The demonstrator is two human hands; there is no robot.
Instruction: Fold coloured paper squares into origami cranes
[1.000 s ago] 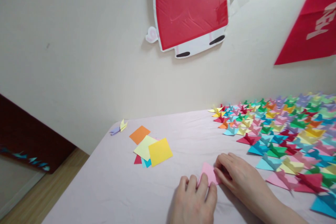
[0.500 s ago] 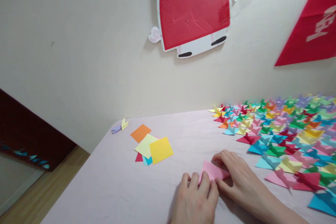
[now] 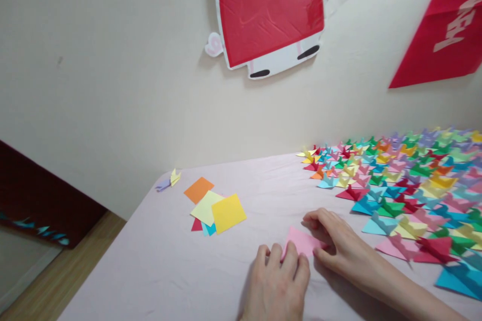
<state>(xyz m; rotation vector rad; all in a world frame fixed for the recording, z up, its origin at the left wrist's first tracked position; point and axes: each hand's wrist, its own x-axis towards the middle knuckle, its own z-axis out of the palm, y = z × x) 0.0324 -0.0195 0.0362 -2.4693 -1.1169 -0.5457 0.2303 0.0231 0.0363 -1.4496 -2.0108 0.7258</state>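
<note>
A folded piece of pink origami paper lies on the table between my hands. My left hand presses its near left edge down, fingers bent and fingertips resting on the paper. From the right, my right hand has its thumb at the paper's right corner. Its index finger curves round past the far side, and its other fingers are partly hidden. The right corner of the paper disappears under this hand.
Loose square sheets, a yellow one on top and an orange one behind, lie left of centre. Many folded paper cranes fill the right side. Two small folded pieces sit at the far left corner. A wall rises behind.
My right thumb has shifted right along the pink paper, away from my left fingers. The left hand stays on the paper. The whole view has shifted slightly.
</note>
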